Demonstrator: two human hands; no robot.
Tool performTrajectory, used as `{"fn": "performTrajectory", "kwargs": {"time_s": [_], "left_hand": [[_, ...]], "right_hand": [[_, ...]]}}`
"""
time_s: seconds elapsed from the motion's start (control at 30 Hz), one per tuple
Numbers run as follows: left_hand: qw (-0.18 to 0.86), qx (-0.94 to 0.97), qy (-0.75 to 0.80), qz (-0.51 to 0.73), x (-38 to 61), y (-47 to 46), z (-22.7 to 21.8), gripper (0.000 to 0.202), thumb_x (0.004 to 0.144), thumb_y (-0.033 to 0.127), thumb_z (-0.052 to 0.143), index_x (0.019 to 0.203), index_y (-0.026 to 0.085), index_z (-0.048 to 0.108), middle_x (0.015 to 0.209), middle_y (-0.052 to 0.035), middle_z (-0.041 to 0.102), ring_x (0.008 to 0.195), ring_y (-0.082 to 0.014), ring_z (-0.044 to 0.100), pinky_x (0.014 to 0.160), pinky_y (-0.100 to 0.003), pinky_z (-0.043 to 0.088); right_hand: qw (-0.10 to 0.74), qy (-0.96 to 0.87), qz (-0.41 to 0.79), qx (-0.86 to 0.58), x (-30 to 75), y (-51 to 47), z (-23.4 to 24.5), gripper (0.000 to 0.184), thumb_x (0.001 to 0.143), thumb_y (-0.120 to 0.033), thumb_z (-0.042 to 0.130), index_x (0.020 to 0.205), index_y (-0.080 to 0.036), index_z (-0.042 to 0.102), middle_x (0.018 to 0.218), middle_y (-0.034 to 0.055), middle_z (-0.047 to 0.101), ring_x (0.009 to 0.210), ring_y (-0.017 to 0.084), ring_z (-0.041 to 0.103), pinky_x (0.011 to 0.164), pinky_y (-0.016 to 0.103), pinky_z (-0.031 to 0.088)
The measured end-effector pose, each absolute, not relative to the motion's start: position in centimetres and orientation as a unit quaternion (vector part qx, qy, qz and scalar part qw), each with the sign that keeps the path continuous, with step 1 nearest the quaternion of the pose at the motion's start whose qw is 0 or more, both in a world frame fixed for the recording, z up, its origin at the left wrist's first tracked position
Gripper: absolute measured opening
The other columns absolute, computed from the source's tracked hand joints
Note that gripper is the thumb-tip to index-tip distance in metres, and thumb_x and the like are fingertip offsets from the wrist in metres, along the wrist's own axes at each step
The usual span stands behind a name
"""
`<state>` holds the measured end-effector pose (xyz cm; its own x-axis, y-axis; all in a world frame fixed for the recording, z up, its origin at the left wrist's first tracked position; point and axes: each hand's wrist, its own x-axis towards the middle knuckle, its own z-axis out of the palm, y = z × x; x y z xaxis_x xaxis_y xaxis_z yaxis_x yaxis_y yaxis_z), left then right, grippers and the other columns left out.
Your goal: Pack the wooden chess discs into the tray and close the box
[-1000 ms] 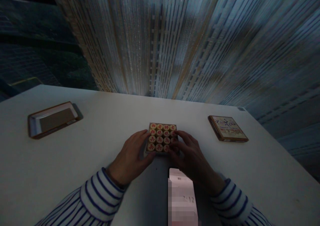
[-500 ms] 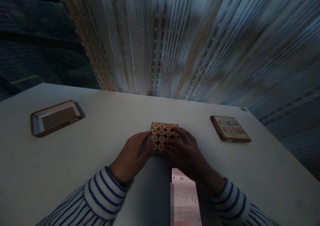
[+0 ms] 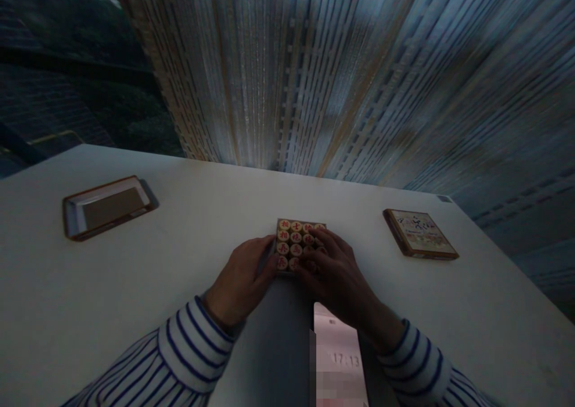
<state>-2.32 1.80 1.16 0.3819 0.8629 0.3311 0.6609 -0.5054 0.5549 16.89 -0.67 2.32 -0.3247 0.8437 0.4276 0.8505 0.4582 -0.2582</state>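
Note:
A small square box (image 3: 302, 220) sits mid-table, filled with rows of round Chinese chess pieces (image 3: 296, 237) bearing red characters. Along the box's left side, my left hand (image 3: 242, 281) grips it, with the thumb at the near left corner. My right hand (image 3: 344, 278) reaches over the right part of the box. Its fingers are bent down on the pieces at the near right, closed around a piece there. That hand covers several pieces on the right, so the piece at its fingertips shows only in part.
A phone (image 3: 339, 341) with a lit timer lies close in front, partly under my right forearm. At the left is an open, shallow box tray (image 3: 76, 227). A printed box lid (image 3: 422, 233) lies at the right. Behind the white table (image 3: 215, 197) hangs a string curtain (image 3: 269, 83).
The view has shifted slightly, so things on the table appear a little farther right. My right fingers have moved slightly over the near pieces; the left hand keeps its grip. The phone's timer has advanced.

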Motion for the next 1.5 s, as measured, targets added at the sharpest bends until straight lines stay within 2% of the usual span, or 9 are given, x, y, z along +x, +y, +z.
{"fn": "performTrajectory", "kwargs": {"time_s": [0.57, 0.9, 1.5], "left_hand": [[0.166, 0.814, 0.459, 0.315, -2.4, 1.9, 1.0, 0.028, 0.085, 0.027, 0.041, 0.108, 0.017, 0.053, 0.105, -0.0092, 0.063, 0.097, -0.0206, 0.058, 0.083, -0.041, 0.048], [0.107, 0.825, 0.447, 0.33, -3.1, 1.5, 1.4, 0.023, 0.081, 0.026, 0.046, 0.092, 0.018, 0.064, 0.102, -0.01, 0.063, 0.096, -0.0222, 0.058, 0.082, -0.042, 0.049], [0.124, 0.828, 0.459, 0.299, -2.9, 1.7, 1.1, 0.023, 0.08, 0.028, 0.049, 0.093, 0.019, 0.066, 0.105, -0.0095, 0.062, 0.098, -0.022, 0.057, 0.084, -0.042, 0.049]], "right_hand": [[0.271, -0.811, -0.002, -0.518, 17.0, -0.6, 2.3, 0.016, 0.08, -0.033, 0.055, 0.087, -0.022, 0.063, 0.121, 0.0093, 0.05, 0.119, 0.025, 0.038, 0.094, 0.046, 0.036], [0.291, -0.804, -0.037, -0.518, 18.4, -1.7, 2.2, 0.011, 0.078, -0.025, 0.056, 0.087, -0.021, 0.06, 0.119, 0.0102, 0.05, 0.116, 0.025, 0.041, 0.092, 0.046, 0.039], [0.294, -0.805, -0.043, -0.514, 19.5, -1.9, 1.7, 0.015, 0.077, -0.024, 0.056, 0.091, -0.021, 0.057, 0.118, 0.0104, 0.051, 0.115, 0.026, 0.042, 0.09, 0.048, 0.04]]}}
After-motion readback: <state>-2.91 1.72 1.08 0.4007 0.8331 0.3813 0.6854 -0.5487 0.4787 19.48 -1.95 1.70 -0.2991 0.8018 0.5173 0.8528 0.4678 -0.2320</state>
